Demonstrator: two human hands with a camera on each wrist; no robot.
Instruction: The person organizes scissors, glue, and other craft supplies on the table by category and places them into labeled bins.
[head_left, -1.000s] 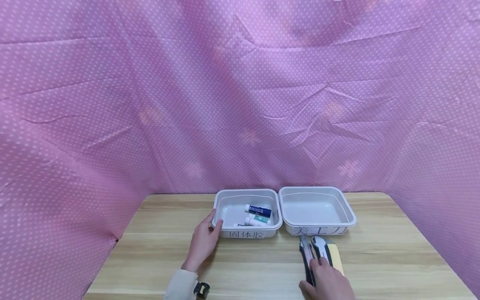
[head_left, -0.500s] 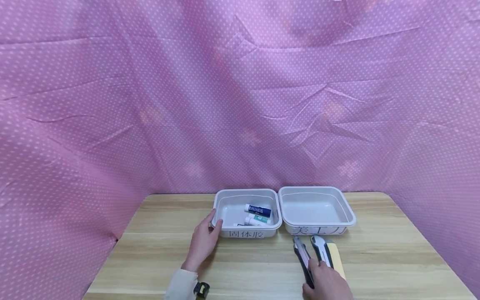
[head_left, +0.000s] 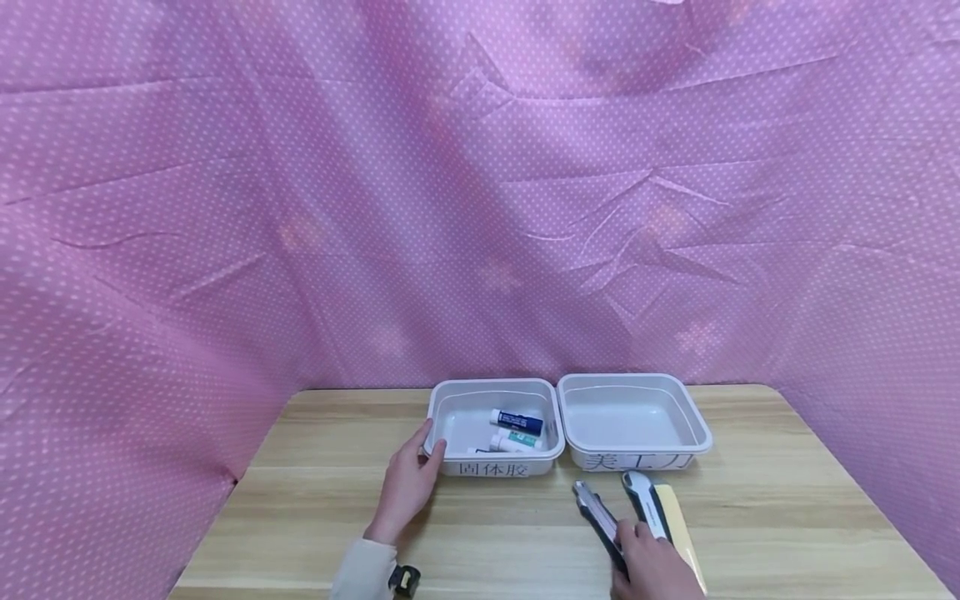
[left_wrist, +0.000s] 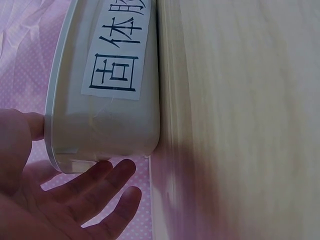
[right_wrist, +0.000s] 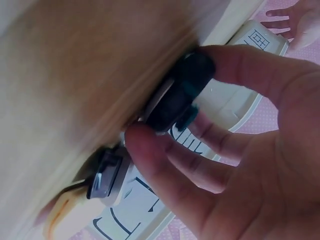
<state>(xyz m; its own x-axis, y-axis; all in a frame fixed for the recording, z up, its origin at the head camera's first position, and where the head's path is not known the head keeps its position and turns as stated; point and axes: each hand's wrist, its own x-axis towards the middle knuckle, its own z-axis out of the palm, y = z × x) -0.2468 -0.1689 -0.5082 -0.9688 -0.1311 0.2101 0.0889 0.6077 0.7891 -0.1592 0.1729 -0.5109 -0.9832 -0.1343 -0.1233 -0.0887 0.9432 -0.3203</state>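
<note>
My right hand (head_left: 654,568) pinches a grey-and-black utility knife (head_left: 600,518) between thumb and fingers, low over the table. In the right wrist view the knife's dark end (right_wrist: 182,90) sits between thumb and fingertip. Just right of it lie a second white-and-black utility knife (head_left: 647,505) and a yellow-handled one (head_left: 677,529), both partly behind the hand. My left hand (head_left: 407,483) holds the near left corner of a white plastic box (head_left: 450,385). Its thumb is on the rim, its fingers along the side (left_wrist: 95,200). Several glue sticks (head_left: 517,422) lie inside.
A second white plastic box (head_left: 633,457), labelled in Chinese, stands against the first on its right. Both stand near the back of the wooden table (head_left: 300,533). Behind hangs a pink dotted cloth (head_left: 480,208).
The grey-and-black knife's front end has swung left, away from the other knives. The knives on the right and my left hand have stayed about where they were.
</note>
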